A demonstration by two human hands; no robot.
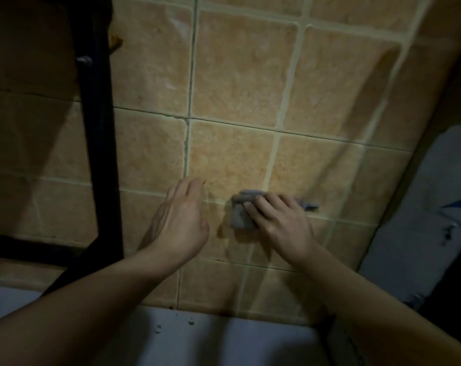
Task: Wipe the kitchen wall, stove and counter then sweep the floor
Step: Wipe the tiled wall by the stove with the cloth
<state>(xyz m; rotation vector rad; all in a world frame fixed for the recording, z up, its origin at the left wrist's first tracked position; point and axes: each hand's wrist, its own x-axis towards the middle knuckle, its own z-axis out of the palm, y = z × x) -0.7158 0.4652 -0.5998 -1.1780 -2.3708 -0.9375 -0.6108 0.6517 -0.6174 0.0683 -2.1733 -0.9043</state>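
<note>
The kitchen wall [237, 83] fills the view, covered in tan square tiles with pale grout. My right hand [282, 220] presses a folded grey cloth [241, 215] flat against a tile low on the wall, fingers spread over it. A corner of the cloth sticks out to the right of the hand. My left hand [181, 220] is just left of the cloth, fingers together and straight, palm turned toward the wall, holding nothing. The pale counter [197, 336] runs along the bottom below the tiles.
A black metal frame [100, 143] stands against the wall on the left, with a crossbar near the counter. At the right edge is a pale surface [419, 207] with a blue mark. The scene is dim.
</note>
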